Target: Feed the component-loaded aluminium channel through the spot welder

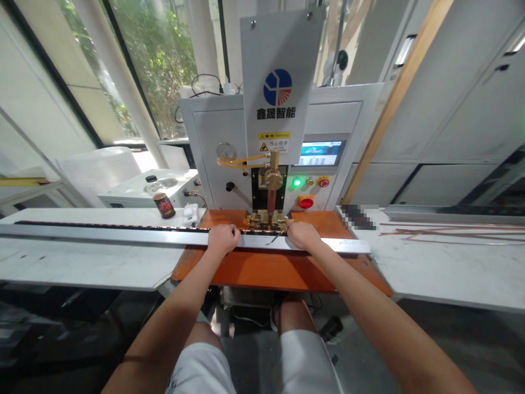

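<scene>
A long silver metal rail (135, 235) lies across the orange work surface (279, 268), with a dark strip (102, 226) showing copper-coloured bits along its back edge. My left hand (223, 239) is closed over the rail and strip, left of the brass clamp fixture (262, 220); its fingertips are hidden. At the fixture's right side, my right hand (302, 235) is closed, with its fingers at the strip and fixture. What those fingers pinch is too small to tell. A vertical copper electrode (271, 200) comes down onto the fixture between my hands.
Behind stands a grey machine (213, 137) with a lit screen (320, 153), a glowing green button (297, 183) and a red switch (305, 203). A dark-labelled bottle (164, 205) stands at left. Thin copper rods (430, 229) lie on the right-hand table.
</scene>
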The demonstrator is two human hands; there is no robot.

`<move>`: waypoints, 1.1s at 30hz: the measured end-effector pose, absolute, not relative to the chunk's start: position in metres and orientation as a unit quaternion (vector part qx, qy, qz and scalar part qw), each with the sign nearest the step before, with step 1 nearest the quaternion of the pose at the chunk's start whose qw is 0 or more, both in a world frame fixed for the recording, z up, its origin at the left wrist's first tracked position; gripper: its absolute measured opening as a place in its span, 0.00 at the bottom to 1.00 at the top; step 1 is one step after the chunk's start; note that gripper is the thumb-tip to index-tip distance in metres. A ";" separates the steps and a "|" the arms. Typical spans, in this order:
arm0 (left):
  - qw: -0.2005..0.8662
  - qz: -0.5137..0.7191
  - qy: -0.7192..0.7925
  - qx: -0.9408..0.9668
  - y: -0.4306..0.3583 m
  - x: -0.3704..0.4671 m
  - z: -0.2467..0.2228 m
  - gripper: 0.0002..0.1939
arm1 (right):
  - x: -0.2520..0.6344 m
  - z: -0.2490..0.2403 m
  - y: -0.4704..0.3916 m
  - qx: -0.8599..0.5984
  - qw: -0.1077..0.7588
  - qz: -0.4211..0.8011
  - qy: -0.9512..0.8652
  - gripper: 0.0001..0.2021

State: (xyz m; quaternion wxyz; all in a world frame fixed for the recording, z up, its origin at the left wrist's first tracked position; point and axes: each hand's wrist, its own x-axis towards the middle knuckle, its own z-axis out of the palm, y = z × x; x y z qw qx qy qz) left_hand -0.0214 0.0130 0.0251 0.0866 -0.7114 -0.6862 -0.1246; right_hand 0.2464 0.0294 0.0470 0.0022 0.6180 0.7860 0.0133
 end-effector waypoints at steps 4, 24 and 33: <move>0.093 -0.124 -0.684 -0.713 0.012 -0.020 0.025 0.25 | 0.247 0.046 0.029 0.618 0.003 0.019 0.786 0.20; 0.106 -0.146 -0.671 -0.719 0.009 -0.015 0.020 0.23 | 0.254 0.048 0.023 0.620 -0.005 0.018 0.785 0.22; 0.106 -0.143 -0.675 -0.716 0.010 -0.015 0.021 0.23 | 0.252 0.051 0.024 0.625 -0.002 0.012 0.781 0.22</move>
